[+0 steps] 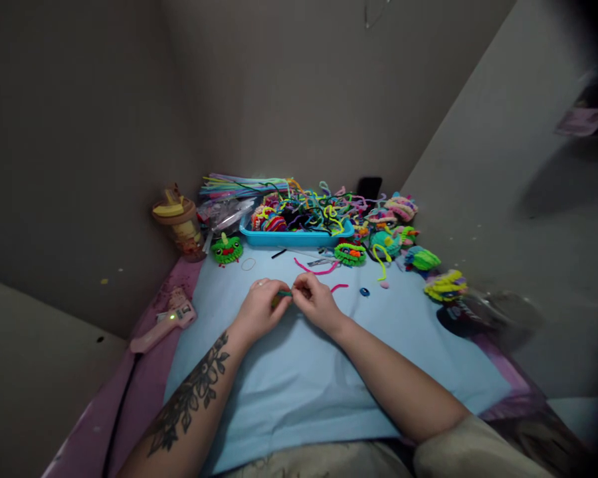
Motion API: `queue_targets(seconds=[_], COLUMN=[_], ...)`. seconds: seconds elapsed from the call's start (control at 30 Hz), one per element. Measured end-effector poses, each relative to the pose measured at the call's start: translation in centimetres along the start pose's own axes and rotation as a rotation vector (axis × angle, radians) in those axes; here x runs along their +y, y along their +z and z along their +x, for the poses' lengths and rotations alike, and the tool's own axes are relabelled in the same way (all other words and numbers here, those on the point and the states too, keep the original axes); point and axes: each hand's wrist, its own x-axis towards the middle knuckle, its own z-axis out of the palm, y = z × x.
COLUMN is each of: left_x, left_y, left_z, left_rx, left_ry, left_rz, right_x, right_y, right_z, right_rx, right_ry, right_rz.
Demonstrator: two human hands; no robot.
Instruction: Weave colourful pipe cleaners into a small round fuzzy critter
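Above the middle of the light blue cloth, my two hands meet fingertip to fingertip. My left hand is closed on a small teal-green fuzzy piece that looks like pipe cleaner; most of it is hidden by the fingers. A bit of yellow shows under it. My right hand is pinched at the right end of the same piece. Just beyond the hands lie a bright pink pipe cleaner and a shorter pink one. A round blue eye sits to the right.
A blue tray heaped with colourful pipe cleaners stands at the back. Left are a green frog-like figure, a cup and a pink glue gun with a lit light. Several fuzzy figures, including a yellow one, line the right.
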Motion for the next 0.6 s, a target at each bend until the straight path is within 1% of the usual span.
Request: queue_targets(seconds=[0.1,0.23,0.37,0.53,0.6], left_x=[0.01,0.02,0.11,0.41,0.52], left_y=[0.04,0.05,0.01,-0.09,-0.10], left_z=[0.00,0.05,0.06,0.03,0.04], left_rx=[0.002,0.038,0.055,0.012,-0.005], left_ry=[-0.005,-0.020,-0.023,-0.022,-0.029], left_rz=[0.000,0.002,-0.005,0.009,0.016], right_x=[0.04,0.20,0.22,-0.24,-0.45], right_y=[0.01,-0.11,-0.14,-0.03,-0.03], right_z=[0.03,0.27,0.47,0.44,0.40], right_rx=[-0.013,-0.040,-0.037,0.007,0.004], right_ry=[0.032,0.078,0.118,0.135,0.147], right_rz=[0.074,0.215,0.324,0.342,0.351])
